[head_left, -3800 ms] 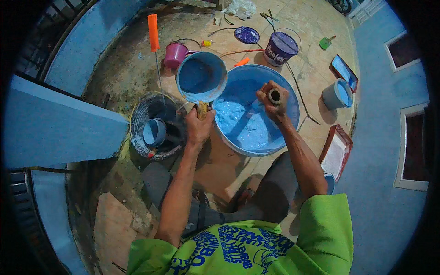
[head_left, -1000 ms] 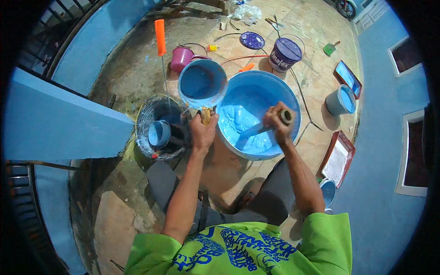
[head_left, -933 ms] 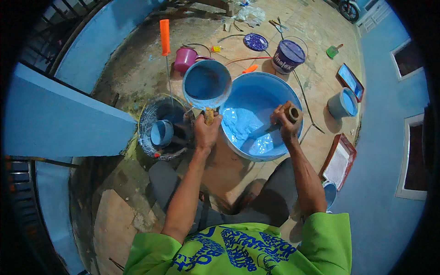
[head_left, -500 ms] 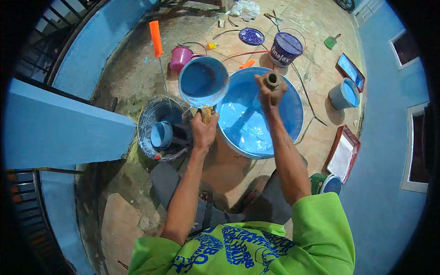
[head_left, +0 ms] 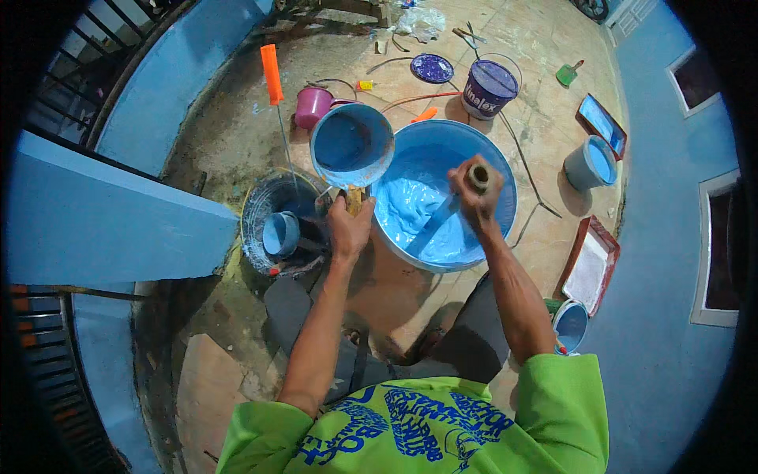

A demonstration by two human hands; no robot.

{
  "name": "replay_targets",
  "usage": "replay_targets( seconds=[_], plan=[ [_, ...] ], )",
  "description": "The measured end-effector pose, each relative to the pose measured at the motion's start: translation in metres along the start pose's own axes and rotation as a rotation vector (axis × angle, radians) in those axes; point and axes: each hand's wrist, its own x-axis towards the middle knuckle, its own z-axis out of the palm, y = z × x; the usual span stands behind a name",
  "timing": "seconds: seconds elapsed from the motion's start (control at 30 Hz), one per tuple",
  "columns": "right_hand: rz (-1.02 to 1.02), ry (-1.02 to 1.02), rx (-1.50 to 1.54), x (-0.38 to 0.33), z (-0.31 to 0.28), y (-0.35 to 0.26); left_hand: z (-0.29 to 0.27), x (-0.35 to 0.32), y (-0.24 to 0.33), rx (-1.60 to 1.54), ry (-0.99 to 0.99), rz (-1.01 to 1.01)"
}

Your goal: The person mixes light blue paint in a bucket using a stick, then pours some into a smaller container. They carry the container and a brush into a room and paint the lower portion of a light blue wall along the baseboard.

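A large blue basin (head_left: 505, 170) sits on the tiled floor (head_left: 237, 134) and holds a pool of light blue paint (head_left: 418, 217) that covers its bottom. Touching its left rim, a smaller blue bucket (head_left: 351, 144) stands with its inner wall coated in blue paint. To the left, a dark paint-smeared tub (head_left: 264, 205) contains a small blue cup (head_left: 280, 234) lying on its side. Behind the basin stand a purple paint can (head_left: 488, 87) with its round lid (head_left: 432, 68) lying apart to its left, and a pink mug (head_left: 313, 107). At the right, a grey bucket (head_left: 588, 163) holds blue paint, and a second small can (head_left: 570, 325) sits near the person's right elbow. Two roller trays (head_left: 591, 268) lie along the blue wall. A roller with an orange handle (head_left: 272, 73) rests on the floor beside the pink mug. The right hand (head_left: 472, 197) is closed in a fist around the upper end of a stirring stick (head_left: 442, 221), whose lower end is immersed in the paint inside the basin. The left hand (head_left: 350, 229) is closed around a brown handle (head_left: 354, 199) at the gap between the bucket and the basin rim; what the handle is attached to cannot be determined.
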Motion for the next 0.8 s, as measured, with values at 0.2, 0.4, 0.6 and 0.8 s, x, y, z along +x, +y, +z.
replay_targets(
  seconds=[0.2, 0.4, 0.6, 0.8],
  plan=[
    [-0.039, 0.254, 0.124, 0.040, 0.034, 0.015, -0.024, -0.024, 0.012, 0.054, -0.014, -0.072],
    [0.107, 0.057, 0.291, 0.017, 0.058, 0.001, -0.027, -0.058, 0.027, -0.283, 0.040, -0.252],
    [0.177, -0.193, 0.247, -0.006, -0.012, -0.008, -0.033, -0.109, 0.003, -0.271, 0.060, -0.340],
    [-0.094, -0.013, -0.056, 0.031, 0.003, 0.011, -0.051, -0.192, -0.070, 0.040, 0.028, -0.350]
  ],
)
